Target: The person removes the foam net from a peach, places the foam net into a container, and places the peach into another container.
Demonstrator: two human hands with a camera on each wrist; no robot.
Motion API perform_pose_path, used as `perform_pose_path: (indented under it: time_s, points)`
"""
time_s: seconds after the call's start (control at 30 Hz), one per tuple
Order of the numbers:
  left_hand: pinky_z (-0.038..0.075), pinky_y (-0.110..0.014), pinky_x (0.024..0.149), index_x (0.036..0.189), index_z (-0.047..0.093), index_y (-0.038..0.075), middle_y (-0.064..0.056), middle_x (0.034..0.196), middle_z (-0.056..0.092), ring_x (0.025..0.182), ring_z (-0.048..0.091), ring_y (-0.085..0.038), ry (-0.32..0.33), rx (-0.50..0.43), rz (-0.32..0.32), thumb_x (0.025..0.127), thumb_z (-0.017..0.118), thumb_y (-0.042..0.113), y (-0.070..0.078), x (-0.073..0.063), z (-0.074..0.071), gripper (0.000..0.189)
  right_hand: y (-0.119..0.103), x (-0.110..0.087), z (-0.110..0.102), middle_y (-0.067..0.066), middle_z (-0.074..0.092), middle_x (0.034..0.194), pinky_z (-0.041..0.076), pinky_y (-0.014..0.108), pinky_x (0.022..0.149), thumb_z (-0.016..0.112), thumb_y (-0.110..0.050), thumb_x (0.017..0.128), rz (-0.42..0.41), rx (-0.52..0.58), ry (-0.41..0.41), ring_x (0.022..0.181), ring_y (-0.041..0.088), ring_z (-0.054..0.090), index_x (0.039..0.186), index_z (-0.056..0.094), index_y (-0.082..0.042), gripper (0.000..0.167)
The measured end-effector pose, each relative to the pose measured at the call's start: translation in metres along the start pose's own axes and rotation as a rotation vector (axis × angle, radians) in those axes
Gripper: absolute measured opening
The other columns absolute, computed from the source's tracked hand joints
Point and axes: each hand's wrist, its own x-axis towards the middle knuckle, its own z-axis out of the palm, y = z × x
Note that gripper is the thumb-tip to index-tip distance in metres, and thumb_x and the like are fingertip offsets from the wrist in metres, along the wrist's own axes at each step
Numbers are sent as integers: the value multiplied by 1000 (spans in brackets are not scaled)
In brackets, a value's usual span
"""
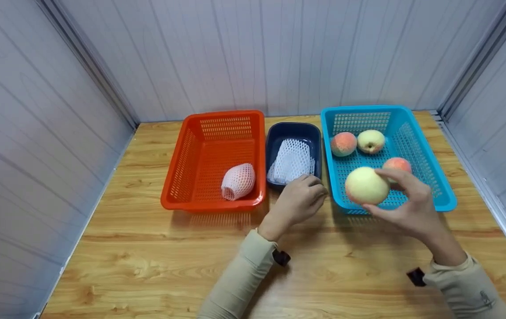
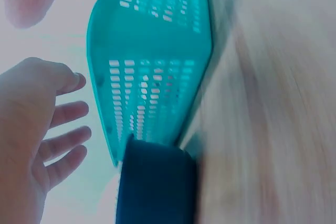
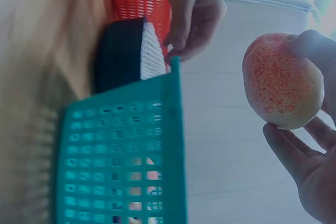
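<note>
My right hand (image 1: 413, 208) pinches a pale yellow peach (image 1: 367, 187) between thumb and fingers above the near edge of the blue basket (image 1: 446, 204). The right wrist view shows the same peach (image 3: 281, 82) with a red-speckled side. My left hand (image 1: 299, 200) is over the near edge of a small dark blue tub (image 1: 275, 133), its fingers loosely bent and holding nothing. White foam net sleeves (image 1: 292, 161) lie in that tub. Inside the blue basket are a reddish peach (image 1: 344, 144), a yellowish peach (image 1: 371, 141) and another reddish peach (image 1: 397, 165), partly hidden.
At the left stands a red-orange basket (image 1: 213, 205) containing a peach in a foam net (image 1: 238, 180). The tub sits between the two baskets on a wooden table (image 1: 146, 266). Pale panel walls (image 1: 235, 57) enclose the back and sides.
</note>
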Motion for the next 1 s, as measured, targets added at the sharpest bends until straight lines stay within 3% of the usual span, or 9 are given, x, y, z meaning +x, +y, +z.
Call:
perform_pose_path:
  time_s: [0.17, 0.33, 0.57, 0.73, 0.87, 1.0]
  points:
    - [44, -20, 85, 100, 74, 14, 2, 99, 65, 93, 55, -13, -45, -63, 42, 92, 66, 22, 13, 4, -6, 15, -1, 23, -10, 23, 61, 111, 49, 13, 78, 87, 14, 54, 124, -6, -24, 102, 4, 57, 116, 59, 12, 68]
    - [43, -20, 87, 101, 74, 15, 2, 101, 64, 94, 55, -13, -93, -76, 66, 91, 68, 27, 21, 9, -10, 17, 11, 44, -14, 24, 59, 115, 49, 14, 77, 84, 14, 61, 180, 20, -39, 103, 4, 55, 119, 58, 11, 64]
    - [43, -23, 89, 105, 75, 17, 0, 110, 64, 100, 54, -15, -209, -32, 77, 91, 68, 36, 26, 15, -10, 25, 69, 61, -9, 12, 57, 122, 49, 16, 77, 86, -2, 69, 331, 17, -103, 102, 4, 53, 128, 58, -4, 66]
    - [44, -24, 89, 104, 76, 19, 0, 112, 64, 101, 53, -17, -275, -7, 86, 89, 71, 32, 27, 18, -10, 21, 93, 73, -4, 7, 58, 120, 48, 22, 76, 86, -21, 74, 442, -13, -174, 101, 12, 54, 130, 58, -11, 64]
    - [44, -25, 86, 106, 76, 18, 1, 109, 66, 97, 54, -16, -298, 6, 97, 89, 72, 30, 28, 23, -11, 21, 110, 78, -2, 7, 60, 118, 47, 26, 74, 85, -31, 75, 515, -37, -221, 102, 18, 53, 130, 58, -13, 64]
    - [44, -25, 84, 104, 76, 18, 3, 104, 67, 94, 55, -16, -296, 44, 124, 88, 74, 27, 29, 26, -12, 19, 127, 81, 0, 8, 59, 120, 45, 38, 78, 85, -36, 74, 566, -55, -271, 107, 24, 52, 130, 56, -12, 68]
